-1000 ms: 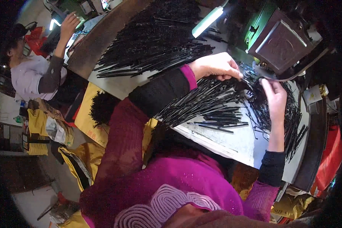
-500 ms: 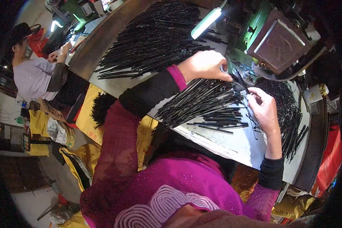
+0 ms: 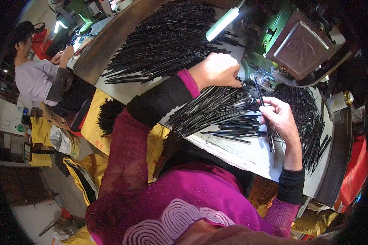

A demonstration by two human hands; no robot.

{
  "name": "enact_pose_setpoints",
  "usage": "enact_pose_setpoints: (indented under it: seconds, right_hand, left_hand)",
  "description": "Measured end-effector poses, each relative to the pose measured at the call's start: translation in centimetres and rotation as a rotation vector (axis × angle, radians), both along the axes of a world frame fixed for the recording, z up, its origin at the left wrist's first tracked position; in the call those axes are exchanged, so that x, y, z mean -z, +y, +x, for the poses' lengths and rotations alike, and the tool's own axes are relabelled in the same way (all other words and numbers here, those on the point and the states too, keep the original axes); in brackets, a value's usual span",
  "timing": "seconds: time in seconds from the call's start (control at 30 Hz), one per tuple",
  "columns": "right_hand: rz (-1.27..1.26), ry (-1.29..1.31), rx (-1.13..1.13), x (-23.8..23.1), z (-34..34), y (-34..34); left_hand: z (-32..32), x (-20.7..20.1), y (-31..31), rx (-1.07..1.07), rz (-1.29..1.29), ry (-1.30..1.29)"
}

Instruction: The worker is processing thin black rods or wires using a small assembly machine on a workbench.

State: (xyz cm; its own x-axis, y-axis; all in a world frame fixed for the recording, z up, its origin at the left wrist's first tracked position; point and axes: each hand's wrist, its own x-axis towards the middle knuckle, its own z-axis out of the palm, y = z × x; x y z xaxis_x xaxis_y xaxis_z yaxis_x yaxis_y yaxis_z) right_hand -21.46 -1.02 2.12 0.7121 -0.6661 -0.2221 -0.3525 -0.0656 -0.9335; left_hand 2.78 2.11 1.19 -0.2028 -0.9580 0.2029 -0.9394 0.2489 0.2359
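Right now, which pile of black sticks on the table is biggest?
The far pile, beyond the left hand. It spreads much wider than the middle pile on that hand's near side, or the outer pile right of the right hand.

This is a workshop. A machine [image 3: 300, 47] stands at the worktable [image 3: 120, 92]. Left of the machine are a lamp [image 3: 223, 24], heaped black sticks [image 3: 163, 45] and, farther off, a co-worker [image 3: 37, 79] near a second lamp [image 3: 57, 27].

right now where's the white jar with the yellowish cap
In the head view, the white jar is at the right, past the heaped black strips beside the right hand.
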Motion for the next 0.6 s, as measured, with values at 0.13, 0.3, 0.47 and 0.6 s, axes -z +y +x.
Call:
enact_pose_setpoints:
  seconds: [0.13,0.3,0.47,0.6]
  right_hand:
    - [0.039,-0.007,-0.014,-0.25,0.19,0.11]
    - [0.022,0.027,-0.025,-0.51,0.09,0.16]
    - [0.034,-0.009,-0.028,-0.33,0.03,0.03]
    - [0.033,-0.009,-0.014,-0.26,0.18,0.15]
  left_hand:
    - [-0.15,0.94,-0.12,0.002,-0.025,-0.014]
    - [-0.26,1.06,-0.23,-0.018,-0.025,-0.037]
    - [-0.45,0.82,0.28,0.012,-0.086,-0.092]
    - [-0.65,0.69,0.17,-0.032,-0.087,-0.149]
